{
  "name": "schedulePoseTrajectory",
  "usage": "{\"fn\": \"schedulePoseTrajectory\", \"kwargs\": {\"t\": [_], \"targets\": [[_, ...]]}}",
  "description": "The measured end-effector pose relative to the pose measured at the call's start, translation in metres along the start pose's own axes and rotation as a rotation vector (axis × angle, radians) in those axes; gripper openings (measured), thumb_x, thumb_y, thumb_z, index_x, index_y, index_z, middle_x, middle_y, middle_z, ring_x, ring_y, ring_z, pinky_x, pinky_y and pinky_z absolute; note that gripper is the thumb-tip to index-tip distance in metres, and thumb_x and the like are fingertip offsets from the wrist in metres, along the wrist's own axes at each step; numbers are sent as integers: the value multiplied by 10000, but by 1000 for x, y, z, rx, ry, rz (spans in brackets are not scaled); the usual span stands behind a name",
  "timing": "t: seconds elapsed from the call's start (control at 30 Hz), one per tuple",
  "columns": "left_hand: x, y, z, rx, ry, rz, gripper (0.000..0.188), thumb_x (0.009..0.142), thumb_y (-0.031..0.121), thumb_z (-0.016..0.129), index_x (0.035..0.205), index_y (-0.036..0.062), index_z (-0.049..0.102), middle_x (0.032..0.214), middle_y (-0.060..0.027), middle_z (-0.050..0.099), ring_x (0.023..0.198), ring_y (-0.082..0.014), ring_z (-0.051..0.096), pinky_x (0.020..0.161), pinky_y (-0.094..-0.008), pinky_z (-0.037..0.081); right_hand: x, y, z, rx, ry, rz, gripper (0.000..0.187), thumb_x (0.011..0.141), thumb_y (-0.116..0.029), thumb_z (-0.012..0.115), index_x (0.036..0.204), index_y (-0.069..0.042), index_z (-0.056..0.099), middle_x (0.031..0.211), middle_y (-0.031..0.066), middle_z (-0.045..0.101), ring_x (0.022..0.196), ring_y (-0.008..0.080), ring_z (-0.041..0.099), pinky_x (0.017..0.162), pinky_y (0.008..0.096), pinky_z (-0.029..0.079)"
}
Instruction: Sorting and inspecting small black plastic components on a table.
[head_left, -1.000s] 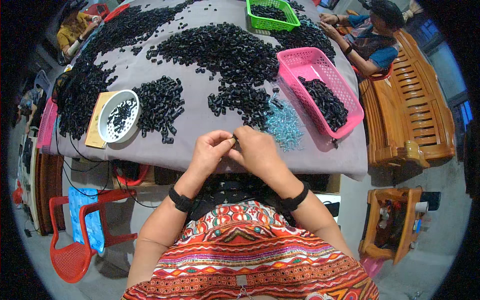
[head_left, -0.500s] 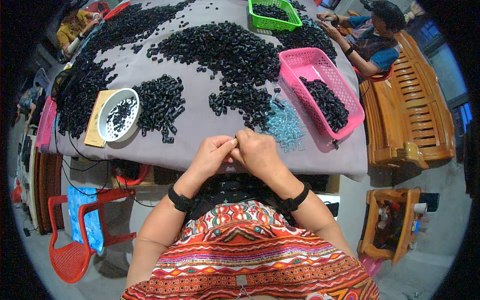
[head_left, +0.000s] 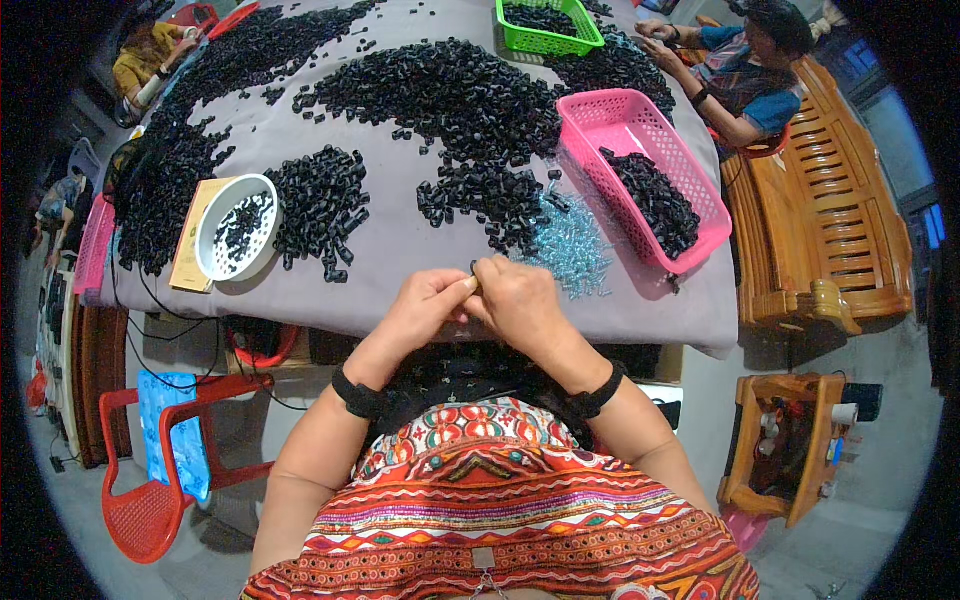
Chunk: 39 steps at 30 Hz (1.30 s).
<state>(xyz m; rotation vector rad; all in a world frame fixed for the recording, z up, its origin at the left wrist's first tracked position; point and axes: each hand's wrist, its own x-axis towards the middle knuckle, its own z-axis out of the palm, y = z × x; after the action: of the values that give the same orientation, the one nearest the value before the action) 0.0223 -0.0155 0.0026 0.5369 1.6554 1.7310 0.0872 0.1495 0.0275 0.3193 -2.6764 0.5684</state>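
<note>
My left hand (head_left: 428, 308) and my right hand (head_left: 522, 302) meet just over the table's near edge, fingers pinched together. Between the fingertips a small black piece (head_left: 475, 268) pokes out, mostly covered by thumbs and fingers. Just beyond my right hand lies a heap of small clear-blue pieces (head_left: 572, 250). Short black cylindrical parts (head_left: 490, 200) are piled behind it. To the right, a pink perforated basket (head_left: 706, 180) holds more black parts. At the left stands a white bowl with holes (head_left: 262, 254), with small black pieces inside, beside another black pile (head_left: 320, 210).
A grey cloth (head_left: 400, 235) covers the table. Farther back are a large black heap (head_left: 430, 95) and a green basket (head_left: 545, 40). Co-workers sit at the far left (head_left: 145, 70) and right (head_left: 745, 75). A red chair (head_left: 145, 520) and a wooden bench (head_left: 830, 220) flank the table.
My hands stay joined in nearly the same place; slightly more of the black piece shows above the fingertips. The co-worker at the right has shifted their head a little.
</note>
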Motion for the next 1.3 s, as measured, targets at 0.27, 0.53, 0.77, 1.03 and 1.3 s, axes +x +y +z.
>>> {"fn": "schedulePoseTrajectory", "kwargs": {"t": [0.27,0.53,0.77,1.03,1.3], "targets": [[2,2,-4,-49,-85,-44,335,1044,286,476,963,38,687,845,1,702,680,-54,592,631,-194,476,6,-2,3,10,33,31,273,756,-218,749,834,-54,545,759,123,602,696,317,653,593,409,522],[4,1,-2,-4,-51,-9,322,1021,271,510,916,27,691,785,0,680,624,-44,563,586,-201,477,-1,1,6,35,3,23,266,777,-242,744,860,-48,581,792,133,622,724,322,657,606,412,525],[-3,6,4,-34,224,-6,293,1029,264,526,1013,32,703,773,9,647,586,-39,536,536,-183,436,0,40,-79,-22,294,366,374,826,-310,759,1051,-34,644,906,139,659,755,310,658,662,404,519],[13,14,10,691,260,364,193,874,120,672,1054,51,686,859,-89,588,751,-231,613,663,-328,486,-32,118,-145,-329,318,638,385,850,-198,723,1194,-56,620,999,167,639,907,355,638,802,440,509],[14,8,8,763,300,362,140,863,70,680,992,16,683,835,-111,593,754,-230,599,675,-315,485,-57,61,-105,-55,182,345,165,831,-110,697,962,-47,618,893,146,600,806,355,616,706,433,504]]}}
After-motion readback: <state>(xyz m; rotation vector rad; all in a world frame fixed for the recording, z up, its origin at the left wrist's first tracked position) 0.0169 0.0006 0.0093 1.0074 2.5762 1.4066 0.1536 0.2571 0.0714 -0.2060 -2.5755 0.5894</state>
